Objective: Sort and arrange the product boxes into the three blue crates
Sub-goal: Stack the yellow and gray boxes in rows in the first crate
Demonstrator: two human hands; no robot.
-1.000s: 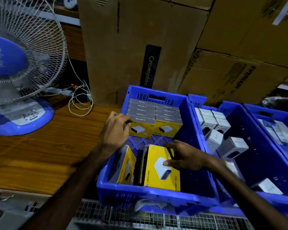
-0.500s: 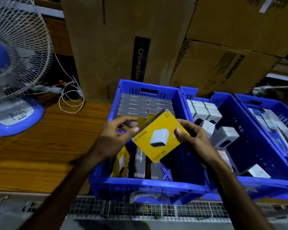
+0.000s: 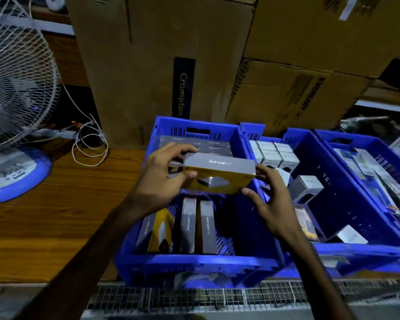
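A yellow and grey Lapcare box (image 3: 219,172) hangs above the left blue crate (image 3: 194,266), grey side up. My left hand (image 3: 162,179) grips its left end and my right hand (image 3: 270,202) holds its right end with thumb and fingers. Below, three similar boxes (image 3: 187,227) stand on edge at the crate's near end, and a row of grey-topped boxes (image 3: 213,145) fills its far end. The middle blue crate (image 3: 356,248) holds small white and grey boxes (image 3: 273,153), some tipped over. The right blue crate (image 3: 365,144) holds longer white boxes.
A blue and white table fan (image 3: 12,112) stands on the wooden table (image 3: 44,215) at the left, with a coiled white cable (image 3: 90,146) beside it. Tall cardboard cartons (image 3: 162,65) close off the back. A wire-mesh shelf (image 3: 217,299) runs along the front edge.
The yellow box was lifted from the crate's near end, then turned from yellow face up to grey side up. My two hands now hold it by its ends, farther back over the crate.
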